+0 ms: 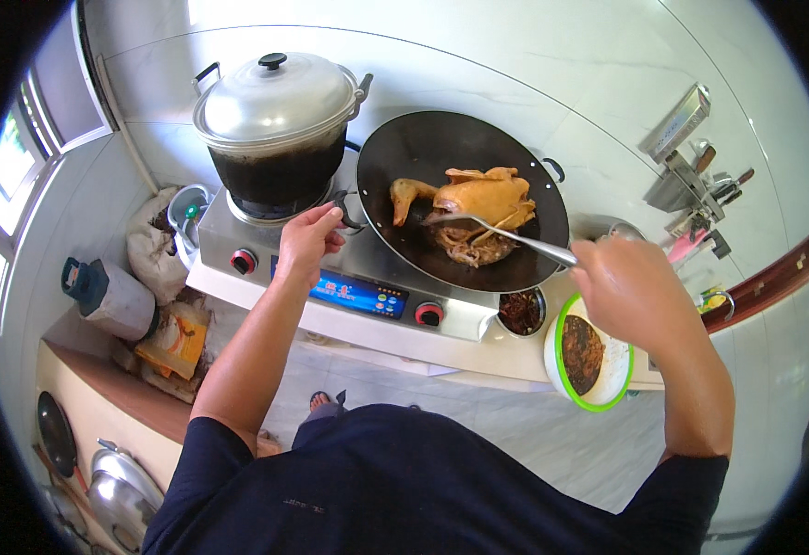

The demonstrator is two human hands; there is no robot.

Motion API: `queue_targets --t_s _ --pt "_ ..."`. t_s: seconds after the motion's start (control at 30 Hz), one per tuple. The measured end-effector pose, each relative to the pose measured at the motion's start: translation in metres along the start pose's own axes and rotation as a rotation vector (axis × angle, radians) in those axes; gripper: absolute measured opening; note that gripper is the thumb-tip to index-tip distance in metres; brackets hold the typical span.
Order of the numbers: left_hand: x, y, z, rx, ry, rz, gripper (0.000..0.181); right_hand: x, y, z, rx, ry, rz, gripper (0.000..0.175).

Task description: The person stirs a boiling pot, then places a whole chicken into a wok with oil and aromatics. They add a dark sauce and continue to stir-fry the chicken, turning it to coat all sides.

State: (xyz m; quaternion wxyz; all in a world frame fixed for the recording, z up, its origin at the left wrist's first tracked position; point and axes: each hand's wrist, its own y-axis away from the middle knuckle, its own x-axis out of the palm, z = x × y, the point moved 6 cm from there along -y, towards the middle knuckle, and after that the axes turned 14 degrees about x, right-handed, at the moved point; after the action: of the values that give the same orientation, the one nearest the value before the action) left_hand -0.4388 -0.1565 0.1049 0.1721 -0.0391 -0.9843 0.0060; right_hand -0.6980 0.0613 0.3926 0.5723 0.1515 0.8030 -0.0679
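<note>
My left hand (314, 239) pinches the black side handle (351, 210) of a large dark wok (404, 149) between thumb and fingers. In the wok lies a whole browned duck or goose (484, 194), its head and neck bent toward the left. Brown shreds (474, 251), perhaps aromatics or ginger, are heaped at its near side. My right hand (619, 288) is closed around the handle of a metal spatula (536, 243). The spatula's head reaches in against the bird's near left side, and its tip is partly hard to make out.
A lidded aluminium pot (280, 97) with a blackened base stands on the left burner of the steel gas stove (377, 298). Right of it are a bowl of dark dried spices (522, 311) and a green-rimmed basin (626, 361) with brown sauce. Knives (706, 159) hang on the wall.
</note>
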Motion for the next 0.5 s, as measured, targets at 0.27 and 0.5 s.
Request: queue_targets --t_s 0.27,0.5 --pt "-0.006 0.002 0.004 -0.010 -0.011 -0.014 0.043 0.026 0.022 -0.041 0.059 -0.247 -0.377 0.028" --pt "-0.004 -0.008 0.013 -0.037 0.063 0.007 0.031 0.089 -0.040 -0.046 0.154 -0.138 -0.313 0.016"
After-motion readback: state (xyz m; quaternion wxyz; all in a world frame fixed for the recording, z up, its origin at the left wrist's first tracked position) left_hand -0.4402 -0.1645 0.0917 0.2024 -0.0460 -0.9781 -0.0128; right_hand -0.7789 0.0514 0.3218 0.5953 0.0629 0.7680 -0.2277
